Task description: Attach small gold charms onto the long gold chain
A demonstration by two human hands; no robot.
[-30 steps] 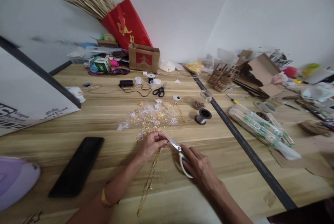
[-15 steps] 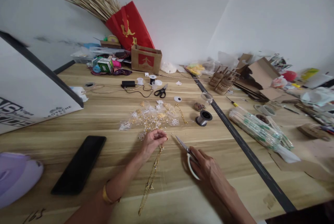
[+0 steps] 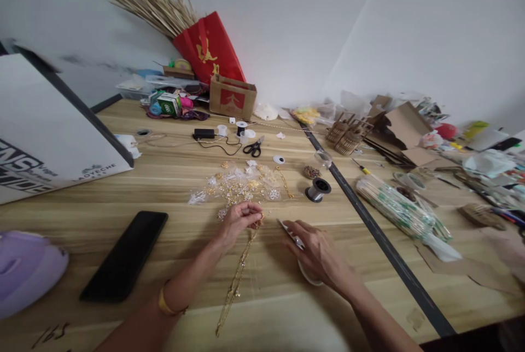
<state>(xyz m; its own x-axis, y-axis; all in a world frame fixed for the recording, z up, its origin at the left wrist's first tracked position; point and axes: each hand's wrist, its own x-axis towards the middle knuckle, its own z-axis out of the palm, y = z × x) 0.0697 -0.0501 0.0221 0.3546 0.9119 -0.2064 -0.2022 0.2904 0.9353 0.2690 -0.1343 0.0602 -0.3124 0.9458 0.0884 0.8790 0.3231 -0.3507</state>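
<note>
Left hand [image 3: 240, 220] pinches one gold chain [image 3: 237, 281]; just right of it, right hand [image 3: 318, 253] lies loosely over one pair of white-handled scissors [image 3: 296, 248].

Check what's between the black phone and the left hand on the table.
Bare wood only in the head view: nothing lies between the black phone and the left hand, which pinches the gold chain.

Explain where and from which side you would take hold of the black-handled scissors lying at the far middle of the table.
Probably by the two black handle loops of the black-handled scissors, which point toward the near edge of the table. Come from the near side, above the pile of gold trinkets. The blades point away toward the white spools, so a hand reaching from here meets the loops first, clear of the tips.
</note>
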